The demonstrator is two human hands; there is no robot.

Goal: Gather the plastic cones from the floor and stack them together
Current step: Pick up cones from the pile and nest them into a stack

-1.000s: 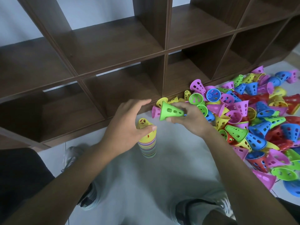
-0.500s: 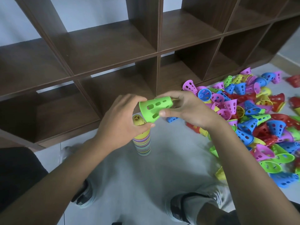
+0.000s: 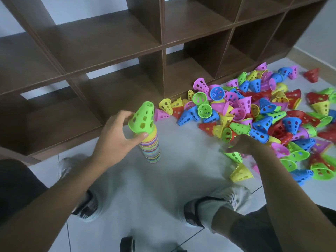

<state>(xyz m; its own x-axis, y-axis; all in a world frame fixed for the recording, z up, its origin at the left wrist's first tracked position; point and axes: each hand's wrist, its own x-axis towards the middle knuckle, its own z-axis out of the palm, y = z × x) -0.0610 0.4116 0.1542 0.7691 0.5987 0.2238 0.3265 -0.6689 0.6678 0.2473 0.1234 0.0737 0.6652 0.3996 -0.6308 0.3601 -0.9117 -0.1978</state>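
A: Where are the cones?

B: Most lie in a loose heap (image 3: 263,113) on the floor (image 3: 181,179), to the person's right, against the foot of the brown shelf unit (image 3: 163,42). One stack (image 3: 151,148) stands upright on the floor in front of the shelf, with a green cone (image 3: 143,118) sitting on top, slightly tilted and not fully seated.

A: And the hands?

B: The left hand (image 3: 116,139) is at the stack's top: thumb under the green cone's rim, the other fingers (image 3: 125,115) curled round its far side, so it holds that cone. The right hand (image 3: 243,144) is down at the near edge of the heap, beside another green cone (image 3: 234,156). It is blurred, so I cannot tell whether its fingers are apart or already closed on anything.

A: How will a cone handle?

B: Light, I'd judge: thin, stiff plastic, perforated with holes, smooth enough to slide. It should nest easily if lowered straight.

A: Best place to take hold?

B: By the wide rim or the side wall, thumb against fingers; the holes give some purchase. Steady the stack while pressing down, since a tall, narrow column like that could tip.
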